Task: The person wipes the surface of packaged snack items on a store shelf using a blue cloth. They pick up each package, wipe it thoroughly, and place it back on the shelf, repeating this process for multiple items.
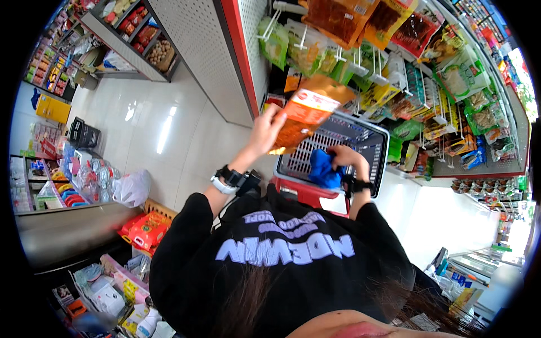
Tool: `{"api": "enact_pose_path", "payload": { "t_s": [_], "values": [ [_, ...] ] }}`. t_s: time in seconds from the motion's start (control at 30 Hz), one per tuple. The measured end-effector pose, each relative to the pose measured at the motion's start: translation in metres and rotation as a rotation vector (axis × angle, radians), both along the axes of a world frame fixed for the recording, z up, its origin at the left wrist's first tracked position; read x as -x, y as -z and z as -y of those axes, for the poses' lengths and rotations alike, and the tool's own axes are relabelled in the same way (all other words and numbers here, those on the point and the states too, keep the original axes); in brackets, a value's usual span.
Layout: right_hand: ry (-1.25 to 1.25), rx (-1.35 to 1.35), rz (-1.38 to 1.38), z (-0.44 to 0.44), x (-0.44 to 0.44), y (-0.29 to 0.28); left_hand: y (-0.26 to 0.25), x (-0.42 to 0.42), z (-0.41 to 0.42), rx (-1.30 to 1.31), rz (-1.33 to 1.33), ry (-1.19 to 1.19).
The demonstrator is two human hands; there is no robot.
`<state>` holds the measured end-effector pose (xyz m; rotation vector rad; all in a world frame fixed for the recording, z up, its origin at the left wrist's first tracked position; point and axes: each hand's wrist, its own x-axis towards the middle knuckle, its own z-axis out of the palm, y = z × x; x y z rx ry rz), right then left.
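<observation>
My left hand [267,129] grips the lower left edge of an orange plastic food pouch [306,114], which is tilted in front of the hanging packets. The pouch bears a white and red label with writing. My right hand [345,156] is closed on a crumpled blue cloth [323,169], over a grey plastic shopping basket [382,145] with slatted walls. The basket stands right in front of my body, above something red. Part of its inside is hidden by the pouch and the cloth.
Beyond the basket, hooks on a pegboard shelf unit [465,169] carry many food packets [463,72]. A perforated metal panel [198,50] with a red edge rises ahead to the left. Tiled floor [143,122], a black bin [83,133] and a white plastic bag [132,188] lie to the left.
</observation>
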<state>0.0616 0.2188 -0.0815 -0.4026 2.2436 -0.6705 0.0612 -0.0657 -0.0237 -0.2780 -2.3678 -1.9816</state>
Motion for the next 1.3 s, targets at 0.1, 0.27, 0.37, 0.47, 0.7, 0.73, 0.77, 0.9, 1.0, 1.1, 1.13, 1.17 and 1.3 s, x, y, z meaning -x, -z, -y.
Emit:
{"api": "enact_pose_path", "payload": {
  "t_s": [0.1, 0.27, 0.37, 0.47, 0.7, 0.73, 0.77, 0.9, 1.0, 1.1, 1.13, 1.17, 1.3],
  "values": [
    [0.101, 0.107, -0.156, -0.012, -0.023, -0.085, -0.017, 0.002, -0.033, 0.04, -0.031, 0.095],
    [0.31, 0.686, -0.315, 0.011, -0.039, -0.128, 0.045, 0.022, -0.048, -0.164, 0.066, 0.467],
    [0.353, 0.892, -0.531, 0.053, -0.023, -0.14, 0.013, 0.03, -0.022, -0.201, 0.16, 0.623],
    [0.467, 0.911, -0.879, 0.101, 0.01, -0.142, -0.028, 0.045, 0.018, -0.317, 0.263, 0.578],
    [0.462, 0.713, -1.336, 0.197, 0.076, -0.148, -0.059, 0.125, 0.122, -0.262, -0.093, 0.559],
    [0.479, 0.736, -1.31, 0.21, 0.081, -0.148, -0.06, 0.133, 0.132, -0.192, -0.132, 0.565],
    [0.474, 0.696, -1.315, 0.222, 0.085, -0.15, -0.062, 0.138, 0.138, -0.245, -0.125, 0.52],
    [0.38, 0.351, -1.207, 0.238, 0.097, -0.148, -0.079, 0.146, 0.154, -0.322, -0.128, 0.375],
    [0.509, 0.043, -1.223, 0.235, 0.095, -0.14, -0.084, 0.149, 0.164, -0.068, -0.228, 0.318],
    [0.853, 0.897, -0.524, 0.254, 0.101, -0.137, -0.088, 0.143, 0.156, 0.286, -0.5, 0.287],
    [0.867, 1.037, -0.391, 0.268, 0.098, -0.145, -0.086, 0.142, 0.152, 0.296, -0.578, 0.363],
    [0.997, 1.059, -0.332, 0.271, 0.103, -0.128, -0.086, 0.139, 0.151, 0.542, -0.492, 0.524],
    [1.298, 1.176, -0.342, 0.285, 0.118, -0.135, -0.072, 0.141, 0.141, 0.421, -0.7, 0.638]
  ]
}}
